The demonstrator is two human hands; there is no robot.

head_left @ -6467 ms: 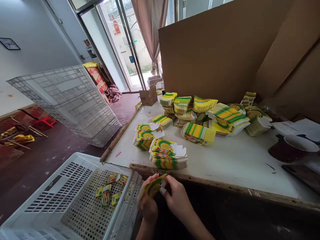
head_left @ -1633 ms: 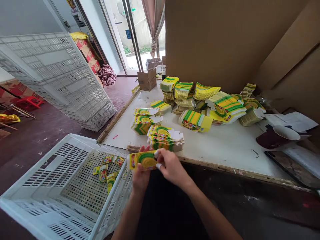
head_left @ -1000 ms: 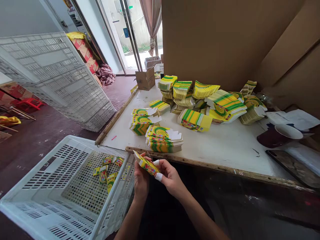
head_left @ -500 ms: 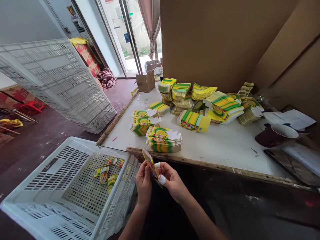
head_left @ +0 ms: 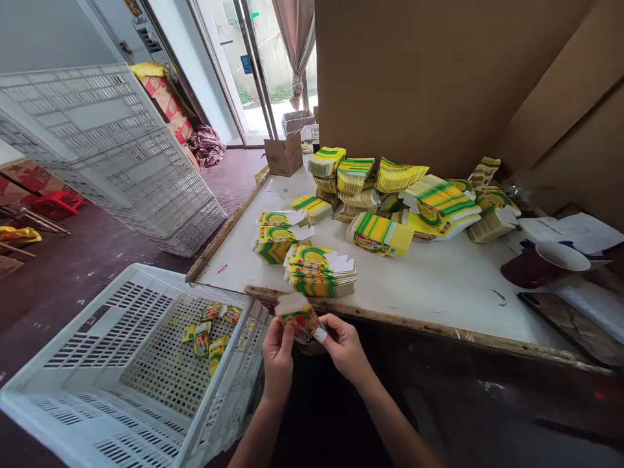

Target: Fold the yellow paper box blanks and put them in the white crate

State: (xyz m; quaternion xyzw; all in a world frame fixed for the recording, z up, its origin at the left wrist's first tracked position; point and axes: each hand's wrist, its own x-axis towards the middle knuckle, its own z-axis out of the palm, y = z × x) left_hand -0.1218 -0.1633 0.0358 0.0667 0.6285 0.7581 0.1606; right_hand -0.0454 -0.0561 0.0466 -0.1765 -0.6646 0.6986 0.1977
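Note:
A small printed carton [head_left: 301,320] is held between both hands just below the table's front edge, its printed face showing and a pale flap at its top. My left hand [head_left: 278,354] pinches its left side. On the right side, my right hand [head_left: 345,346] grips it, with white tape on the fingers. Right behind the hands, a stack of flat yellow-green cartons [head_left: 319,272] sits on the table [head_left: 433,279]. A white plastic crate [head_left: 160,351] at lower left has several small cartons [head_left: 201,339] inside.
More carton bundles [head_left: 355,175] lie at the table's back. At right are a dark red mug [head_left: 543,265] and a phone [head_left: 568,325]. Tall white crates [head_left: 131,156] stand at left. A cardboard box [head_left: 284,156] is at the far table corner.
The carton between my hands has turned from nearly edge-on to showing its printed face, and it looks wider. The hands are slightly farther apart. The view has shifted slightly.

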